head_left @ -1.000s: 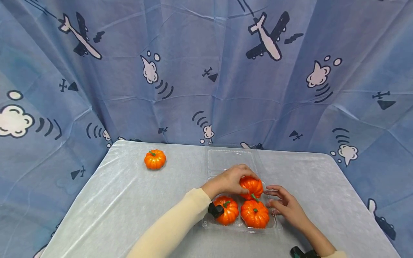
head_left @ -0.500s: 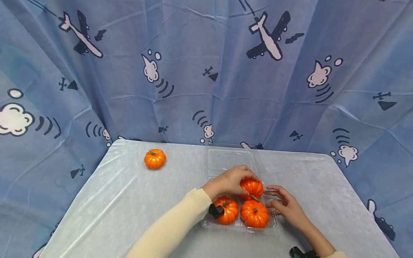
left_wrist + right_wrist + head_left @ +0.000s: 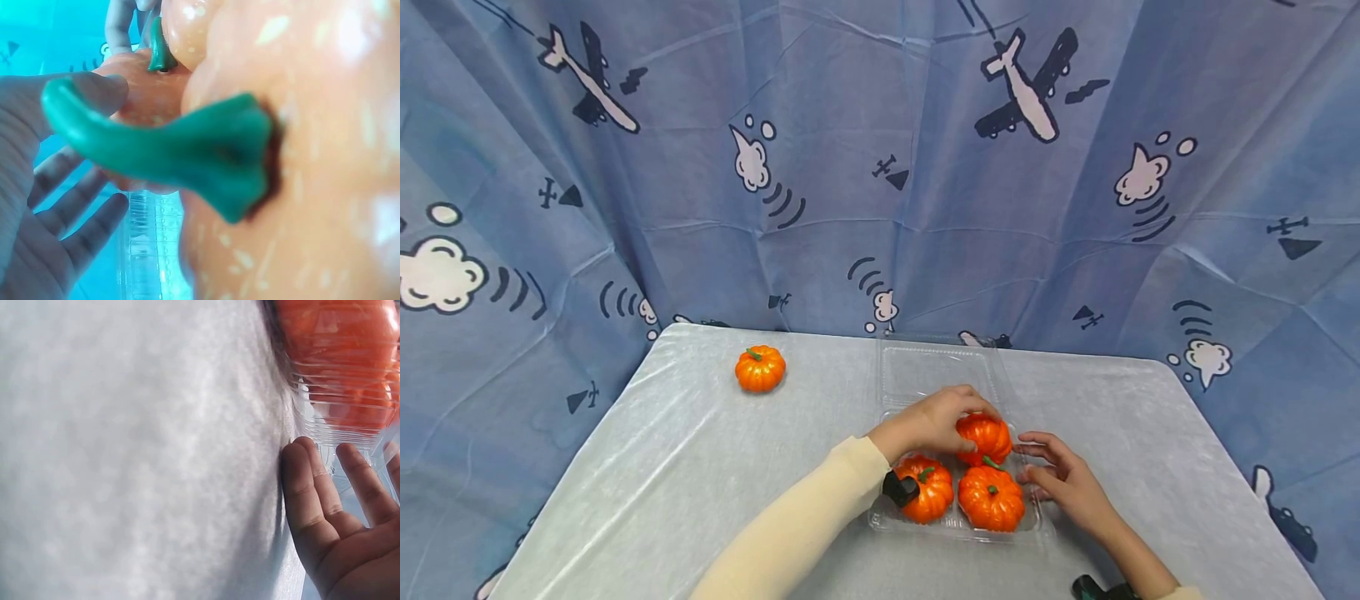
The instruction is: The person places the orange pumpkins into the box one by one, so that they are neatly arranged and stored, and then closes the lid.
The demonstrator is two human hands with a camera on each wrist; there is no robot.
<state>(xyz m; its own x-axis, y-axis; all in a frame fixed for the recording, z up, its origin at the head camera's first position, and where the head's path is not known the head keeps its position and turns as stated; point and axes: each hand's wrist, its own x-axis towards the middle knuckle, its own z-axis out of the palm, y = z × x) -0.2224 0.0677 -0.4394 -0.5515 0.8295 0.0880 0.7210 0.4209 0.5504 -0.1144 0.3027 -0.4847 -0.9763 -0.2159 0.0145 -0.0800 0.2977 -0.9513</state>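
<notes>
A clear plastic clamshell box (image 3: 955,531) holds several small orange pumpkins. My left hand (image 3: 936,423) reaches over it and grips the back right pumpkin (image 3: 985,437), thumb on the near side and fingers over the top. Under my left wrist lies the front left pumpkin (image 3: 932,496), whose curved green stem (image 3: 181,144) looms large in the left wrist view. The front right pumpkin (image 3: 992,500) sits beside it. My right hand (image 3: 1067,479) is at the box's right wall with fingers extended; the right wrist view shows its fingertips (image 3: 297,456) close against the ribbed plastic.
The box's transparent lid (image 3: 936,371) lies folded back behind it. One more pumpkin (image 3: 760,369) rests alone at the far left of the white-covered table (image 3: 700,467). A blue curtain (image 3: 820,167) with printed airplanes hangs behind the table.
</notes>
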